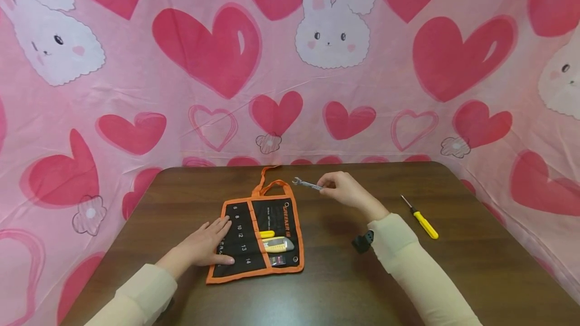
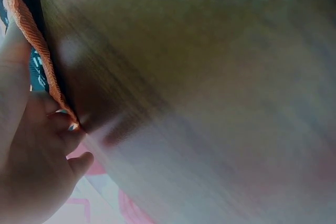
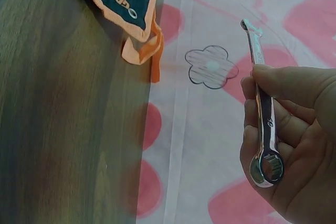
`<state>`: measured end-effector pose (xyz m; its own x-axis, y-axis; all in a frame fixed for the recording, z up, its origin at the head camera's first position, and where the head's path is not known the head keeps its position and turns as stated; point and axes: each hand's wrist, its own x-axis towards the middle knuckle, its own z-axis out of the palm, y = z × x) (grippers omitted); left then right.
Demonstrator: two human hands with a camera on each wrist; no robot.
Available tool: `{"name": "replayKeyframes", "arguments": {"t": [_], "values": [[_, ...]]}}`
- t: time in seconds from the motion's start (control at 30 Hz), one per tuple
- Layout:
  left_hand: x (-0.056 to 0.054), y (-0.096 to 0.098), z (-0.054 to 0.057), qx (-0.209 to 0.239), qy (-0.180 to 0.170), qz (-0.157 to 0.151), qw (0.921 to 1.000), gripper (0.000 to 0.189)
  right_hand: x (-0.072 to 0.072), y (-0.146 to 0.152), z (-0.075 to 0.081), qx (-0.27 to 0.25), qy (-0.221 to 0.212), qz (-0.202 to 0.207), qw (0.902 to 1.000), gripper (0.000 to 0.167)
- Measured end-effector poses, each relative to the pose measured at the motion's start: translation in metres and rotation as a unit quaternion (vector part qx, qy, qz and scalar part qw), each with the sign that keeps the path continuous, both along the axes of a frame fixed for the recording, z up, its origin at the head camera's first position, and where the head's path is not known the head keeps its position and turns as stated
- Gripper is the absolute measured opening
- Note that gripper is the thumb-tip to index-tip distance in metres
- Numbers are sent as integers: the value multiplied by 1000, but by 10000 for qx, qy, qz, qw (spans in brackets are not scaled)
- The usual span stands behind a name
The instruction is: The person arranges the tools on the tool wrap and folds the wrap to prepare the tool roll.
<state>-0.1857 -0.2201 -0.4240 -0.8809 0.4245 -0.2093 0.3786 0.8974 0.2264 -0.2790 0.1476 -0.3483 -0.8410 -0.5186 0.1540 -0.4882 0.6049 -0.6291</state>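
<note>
A black tool pouch [image 1: 258,210] with orange trim lies unfolded on the table. My left hand [image 1: 210,243] rests on its left side, thumb and fingers spread over the numbered pockets. In the left wrist view, the fingertips of that hand [image 2: 44,156] lie right along the orange edge. Past the pouch's far right corner, my right hand [image 1: 344,187] holds a shiny combination wrench [image 1: 309,184] up, its open end pointing left. The right wrist view shows the wrench [image 3: 266,119] pinched between thumb and fingers, with the ring end near the palm.
Tucked in the pouch are a yellow utility knife [image 1: 278,244], a yellow-handled item [image 1: 267,234] and a small packet [image 1: 277,260]. A yellow-handled screwdriver [image 1: 423,223] lies on the right of the brown table [image 1: 335,286]. Orange ties [image 1: 263,180] trail toward the far edge.
</note>
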Motion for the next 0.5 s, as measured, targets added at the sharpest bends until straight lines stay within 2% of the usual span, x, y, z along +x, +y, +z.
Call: {"name": "replayKeyframes", "arguments": {"t": [0.23, 0.5], "values": [[0, 0, 0, 21, -20, 14, 10000, 100, 2, -11, -3, 65, -148, -16, 9999, 9], [-1, -1, 0, 22, 8, -12, 10000, 100, 4, -26, -13, 77, -260, -110, 9996, 7]]}}
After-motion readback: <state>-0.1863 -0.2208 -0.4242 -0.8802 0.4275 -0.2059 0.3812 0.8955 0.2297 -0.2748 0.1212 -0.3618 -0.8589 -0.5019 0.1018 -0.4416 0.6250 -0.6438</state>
